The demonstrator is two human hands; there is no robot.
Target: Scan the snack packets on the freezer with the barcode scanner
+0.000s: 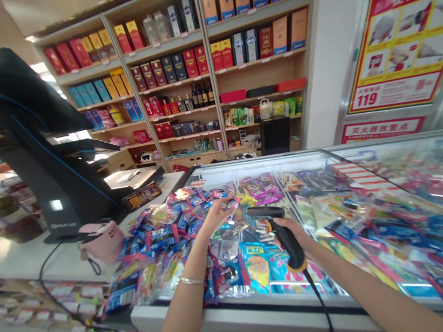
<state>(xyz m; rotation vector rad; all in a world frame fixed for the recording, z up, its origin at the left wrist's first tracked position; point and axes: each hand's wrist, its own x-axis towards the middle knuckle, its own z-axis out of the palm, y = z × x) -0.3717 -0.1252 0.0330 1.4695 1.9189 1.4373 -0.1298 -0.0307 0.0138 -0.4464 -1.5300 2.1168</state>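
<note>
My left hand [217,217] reaches out over a heap of blue snack packets [161,237], its fingertips at small packets near the glass, and I cannot tell whether they grip one. A thin bracelet [191,279] circles that wrist. My right hand [293,233] is shut around the handle of a black corded barcode scanner [284,237], whose head points to the left just above the packets. Its black cable [322,307] hangs down over the front edge of the chest freezer [244,311].
The glass-topped freezer holds many colourful packets. To the left stand a black checkout terminal [52,159] and a pink bag [103,242] on the white counter [47,261]. Behind are wooden shelves [181,99] of boxed liquor, and a red-and-yellow fire safety poster [404,27] hangs right.
</note>
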